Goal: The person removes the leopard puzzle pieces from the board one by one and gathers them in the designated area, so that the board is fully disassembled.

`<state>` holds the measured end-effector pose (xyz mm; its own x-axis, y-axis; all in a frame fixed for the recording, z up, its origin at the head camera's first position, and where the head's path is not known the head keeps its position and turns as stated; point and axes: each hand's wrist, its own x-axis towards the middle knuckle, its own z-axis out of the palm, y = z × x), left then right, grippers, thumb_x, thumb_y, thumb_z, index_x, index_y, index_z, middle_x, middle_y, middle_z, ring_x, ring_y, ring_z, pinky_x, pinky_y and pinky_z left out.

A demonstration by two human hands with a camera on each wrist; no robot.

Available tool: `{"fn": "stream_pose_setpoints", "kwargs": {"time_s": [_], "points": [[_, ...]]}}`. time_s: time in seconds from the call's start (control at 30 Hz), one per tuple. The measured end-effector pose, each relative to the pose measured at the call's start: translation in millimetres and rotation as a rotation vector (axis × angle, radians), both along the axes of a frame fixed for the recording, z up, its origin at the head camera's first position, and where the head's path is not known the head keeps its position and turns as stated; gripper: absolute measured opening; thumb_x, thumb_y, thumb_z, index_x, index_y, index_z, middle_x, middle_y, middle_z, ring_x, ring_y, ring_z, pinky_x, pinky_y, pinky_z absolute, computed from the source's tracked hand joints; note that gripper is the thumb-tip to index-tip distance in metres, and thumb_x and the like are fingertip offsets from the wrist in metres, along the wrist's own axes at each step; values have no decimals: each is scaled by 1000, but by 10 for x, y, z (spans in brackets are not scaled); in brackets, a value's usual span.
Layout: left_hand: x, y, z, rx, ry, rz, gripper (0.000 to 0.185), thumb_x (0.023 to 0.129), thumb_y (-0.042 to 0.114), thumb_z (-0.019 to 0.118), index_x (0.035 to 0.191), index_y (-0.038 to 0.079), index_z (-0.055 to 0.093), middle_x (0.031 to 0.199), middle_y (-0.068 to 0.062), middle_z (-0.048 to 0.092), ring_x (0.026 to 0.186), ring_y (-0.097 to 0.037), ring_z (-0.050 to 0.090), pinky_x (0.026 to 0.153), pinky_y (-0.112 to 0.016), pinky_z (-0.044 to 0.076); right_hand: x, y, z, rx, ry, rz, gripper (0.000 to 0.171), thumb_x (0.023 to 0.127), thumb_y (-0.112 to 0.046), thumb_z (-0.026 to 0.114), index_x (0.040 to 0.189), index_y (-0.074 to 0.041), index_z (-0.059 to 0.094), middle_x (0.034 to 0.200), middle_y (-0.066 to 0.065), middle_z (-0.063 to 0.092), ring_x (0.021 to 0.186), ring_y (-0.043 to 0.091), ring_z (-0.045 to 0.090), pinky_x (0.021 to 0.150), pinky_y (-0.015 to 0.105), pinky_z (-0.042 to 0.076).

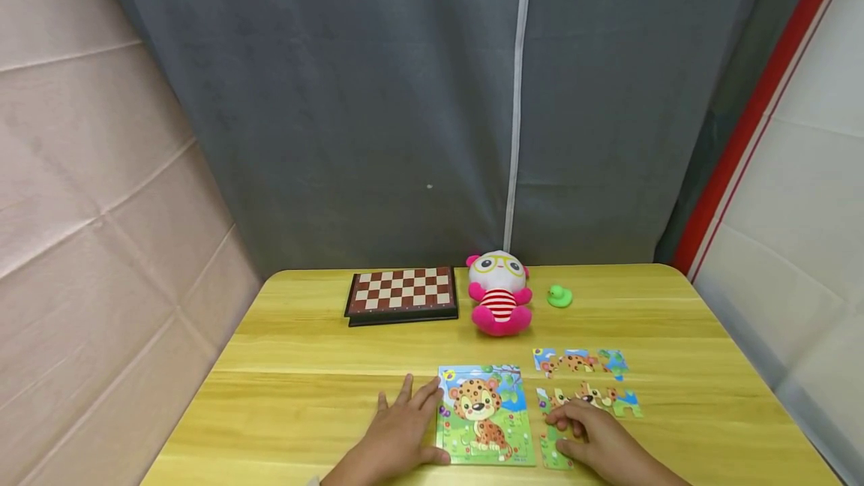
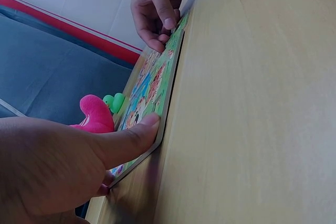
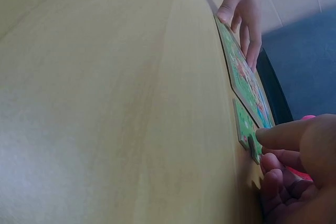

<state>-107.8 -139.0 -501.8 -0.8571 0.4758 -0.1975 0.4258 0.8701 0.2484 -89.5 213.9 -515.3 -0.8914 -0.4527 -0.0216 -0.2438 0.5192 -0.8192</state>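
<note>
Chessboard point(image 1: 402, 294) head-only | left hand point(image 2: 58, 166) thumb on puzzle board point(image 2: 152, 90)

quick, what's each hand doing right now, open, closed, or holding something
Left hand: open, fingers and thumb resting against the left edge of the leopard puzzle board.
Right hand: fingers curled on a loose puzzle piece.

Both hands point(image 1: 398, 433) are bare, without rings (a pale cuff edges the left wrist).
</note>
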Motion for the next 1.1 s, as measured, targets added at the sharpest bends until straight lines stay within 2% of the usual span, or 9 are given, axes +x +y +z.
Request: {"fn": "stream_pose_setpoints", "kwargs": {"time_s": [0.53,0.87,1.1], "points": [[6,12,8,-6,-3,5,102,70,77,56,153,23,33,163,8,17,145,-45,16,96,-82,21,-14,-48,51,-27,11,-8,28,87,-25,74,111,-12,68,92,-6,60,73,4,47,60,21,44],[5,4,11,9,9,-8,101,72,76,57,153,21,34,163,6,18,145,-46,16,95,-82,21,-74,-181,84,-37,26,29,25,87,-26,74,109,-13,68,89,-6,59,76,3,50,63,21,48],[-1,3,-1,18,16,-9,101,72,76,56,153,21,34,163,6,18,145,-46,15,95,-82,21,-93,-344,110,-90,18,82,27,87,-21,74,110,-9,67,94,0,62,78,5,54,67,21,50]]}}
